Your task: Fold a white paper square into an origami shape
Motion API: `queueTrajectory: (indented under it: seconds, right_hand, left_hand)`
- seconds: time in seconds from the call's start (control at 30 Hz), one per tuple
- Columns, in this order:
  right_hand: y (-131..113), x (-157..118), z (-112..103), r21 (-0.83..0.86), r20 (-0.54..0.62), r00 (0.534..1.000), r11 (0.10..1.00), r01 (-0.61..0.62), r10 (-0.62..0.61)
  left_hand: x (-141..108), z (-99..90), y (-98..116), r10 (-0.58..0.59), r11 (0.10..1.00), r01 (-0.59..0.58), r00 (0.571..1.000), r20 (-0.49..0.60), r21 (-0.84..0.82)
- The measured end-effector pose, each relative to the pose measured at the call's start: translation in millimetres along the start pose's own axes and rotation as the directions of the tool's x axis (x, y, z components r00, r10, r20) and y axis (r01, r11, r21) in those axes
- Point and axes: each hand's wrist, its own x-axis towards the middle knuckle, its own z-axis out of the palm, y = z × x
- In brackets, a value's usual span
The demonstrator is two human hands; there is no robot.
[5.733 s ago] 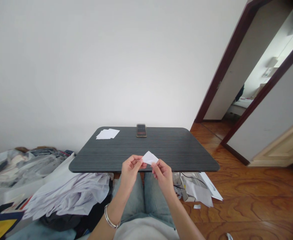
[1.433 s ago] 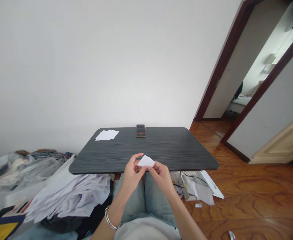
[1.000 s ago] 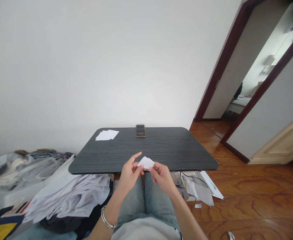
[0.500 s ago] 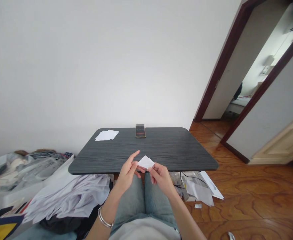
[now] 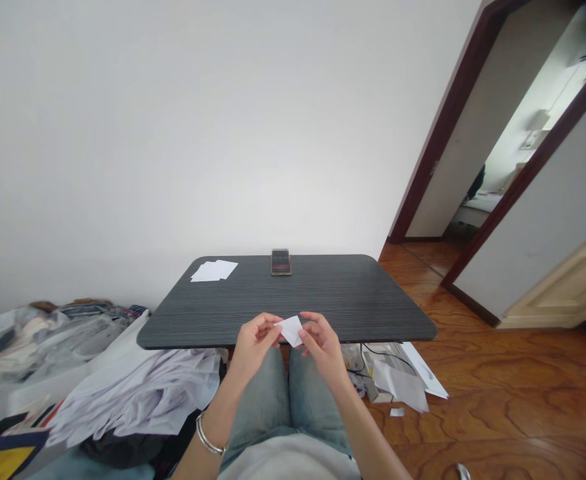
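A small folded piece of white paper (image 5: 291, 330) is held up over the near edge of the dark table (image 5: 323, 293). My left hand (image 5: 257, 339) pinches its left corner between thumb and fingers. On the opposite side my right hand (image 5: 321, 340) grips the paper the same way, its thumb on the near face. A silver bracelet (image 5: 207, 437) circles my left wrist. Some white paper sheets (image 5: 213, 271) lie overlapping at the table's far left.
A phone (image 5: 281, 262) leans upright at the table's back edge by the wall. Piled clothes (image 5: 137, 393) fill the floor at left. Under the table's right side are cables, a box and loose papers (image 5: 407, 383). A doorway stands at right.
My left hand's raised fingers have come down and closed on the paper's left corner. The paper has turned and tilted slightly. My right hand has shifted its fingers up along the paper's right side.
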Motion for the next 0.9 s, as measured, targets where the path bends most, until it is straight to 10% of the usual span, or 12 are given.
queueTrajectory:
  seconds: [0.9]
  right_hand:
    - [-6.4,-4.5,-0.9,0.051,0.126,0.992,0.998,-0.038,0.031]
  left_hand:
    - [-4.6,3.3,6.8,-0.033,0.999,0.032,0.998,0.056,0.012]
